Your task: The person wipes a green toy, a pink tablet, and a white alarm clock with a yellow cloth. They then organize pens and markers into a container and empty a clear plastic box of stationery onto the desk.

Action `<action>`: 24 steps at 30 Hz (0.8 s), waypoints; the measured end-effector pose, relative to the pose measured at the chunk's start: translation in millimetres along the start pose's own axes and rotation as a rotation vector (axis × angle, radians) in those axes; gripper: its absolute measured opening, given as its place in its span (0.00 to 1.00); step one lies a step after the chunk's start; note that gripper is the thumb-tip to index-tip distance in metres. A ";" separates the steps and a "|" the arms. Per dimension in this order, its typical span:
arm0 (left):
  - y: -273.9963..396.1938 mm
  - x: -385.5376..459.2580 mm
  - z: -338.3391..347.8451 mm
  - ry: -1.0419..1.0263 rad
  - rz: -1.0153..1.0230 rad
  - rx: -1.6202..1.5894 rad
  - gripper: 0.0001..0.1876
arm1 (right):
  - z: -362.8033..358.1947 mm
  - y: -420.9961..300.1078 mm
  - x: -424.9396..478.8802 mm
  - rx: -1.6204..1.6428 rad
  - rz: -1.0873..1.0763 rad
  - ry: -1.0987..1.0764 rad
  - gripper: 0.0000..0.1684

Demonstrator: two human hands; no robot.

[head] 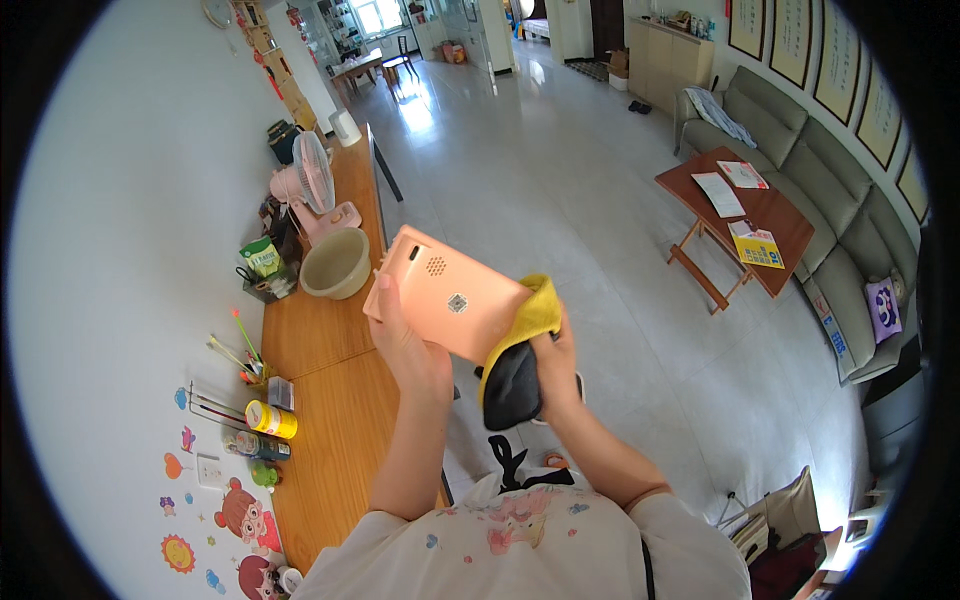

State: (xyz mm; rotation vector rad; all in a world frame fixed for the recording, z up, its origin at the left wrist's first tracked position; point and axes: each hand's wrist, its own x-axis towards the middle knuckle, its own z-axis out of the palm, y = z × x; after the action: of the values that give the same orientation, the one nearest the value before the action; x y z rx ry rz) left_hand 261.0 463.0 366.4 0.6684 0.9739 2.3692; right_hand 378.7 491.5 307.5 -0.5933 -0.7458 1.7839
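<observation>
A pink plastic-cased device [448, 296], tablet-like, is held up tilted in front of me. Its visible face has speaker holes, a dark slot and a printed code. My left hand [409, 349] grips its left end, with the thumb lying over this face. In my right hand [555, 367] is a two-sided cloth [517, 375], yellow on one side and dark grey on the other. The cloth wraps over the device's lower right end and hangs below it. My right fingers are partly hidden behind the cloth.
Left of me runs a wooden table [330, 405] along the wall. On it stand a plastic basin [337, 262], a pink fan [307, 180], a yellow canister [271, 419] and a pen holder [259, 371]. A folding table [750, 217] with papers stands before a grey sofa [817, 195].
</observation>
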 end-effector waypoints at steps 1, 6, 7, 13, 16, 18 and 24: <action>-2.2 1.7 4.2 0.029 0.023 -0.029 0.21 | 0.4 5.3 -2.3 0.026 -0.024 0.007 0.21; -14.2 14.9 -5.1 0.029 0.100 -0.164 0.24 | 7.4 23.7 -10.3 0.085 0.060 -0.073 0.22; -15.6 13.3 -4.7 0.039 0.095 -0.186 0.24 | 5.5 21.6 -7.0 0.084 0.043 -0.084 0.23; -23.6 0.9 -33.0 -0.134 0.040 -0.199 0.26 | -24.9 11.9 22.4 0.024 0.001 -0.101 0.24; -11.4 2.0 -57.2 -0.202 0.017 0.100 0.40 | -43.8 -5.5 32.8 0.008 0.047 -0.055 0.25; 1.2 -0.3 -70.2 -0.367 -0.073 0.308 0.43 | -58.5 -10.9 40.2 -0.090 0.051 -0.135 0.24; -6.7 -18.1 -87.7 -0.554 -0.292 0.819 0.22 | -57.3 -23.6 46.6 -0.397 -0.047 -0.245 0.17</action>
State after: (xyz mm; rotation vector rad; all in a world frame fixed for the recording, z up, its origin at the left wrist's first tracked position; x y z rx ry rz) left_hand 223.9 412.6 302.1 1.2773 1.6188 1.3484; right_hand 419.5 553.0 283.8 -0.6142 -1.2912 1.6918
